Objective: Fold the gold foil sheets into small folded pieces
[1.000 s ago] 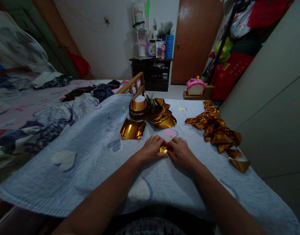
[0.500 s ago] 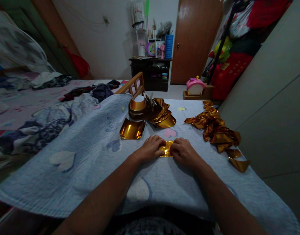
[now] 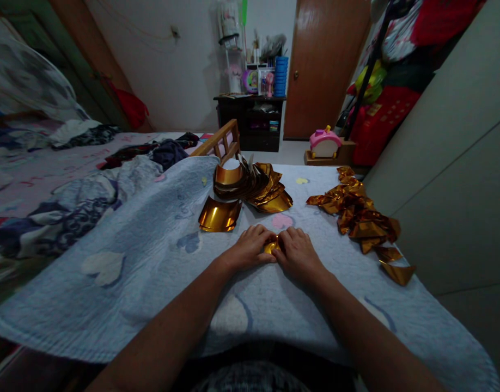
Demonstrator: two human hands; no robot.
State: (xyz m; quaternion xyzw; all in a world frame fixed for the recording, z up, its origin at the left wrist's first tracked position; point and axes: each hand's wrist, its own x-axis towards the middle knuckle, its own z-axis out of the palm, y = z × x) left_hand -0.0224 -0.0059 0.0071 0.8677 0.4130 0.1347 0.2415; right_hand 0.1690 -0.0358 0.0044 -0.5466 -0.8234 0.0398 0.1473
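Between my two hands lies a small piece of shiny gold foil paper (image 3: 271, 247), mostly covered by my fingers. My left hand (image 3: 252, 246) grips its left side, thumb and fingers curled in. From the right, my right hand (image 3: 298, 251) holds the same foil, its fingertips nearly meeting the left ones. Just beyond my hands, a few smooth gold sheets (image 3: 220, 214) lie curved on the cloth. Behind them sits a larger fanned stack of gold foil sheets (image 3: 274, 198). Folded gold foil pieces (image 3: 358, 209) are heaped in a row along the right.
A pale blue quilted cloth (image 3: 152, 283) with heart shapes covers the surface. Rumpled clothes (image 3: 82, 201) lie on the bed at left. A wooden rail (image 3: 217, 139) stands past the cloth, and a pale cabinet panel (image 3: 450, 190) borders the right side.
My right hand has moved left, closer to my left hand. Less of the gold foil shows between them, and it looks more bunched or folded.
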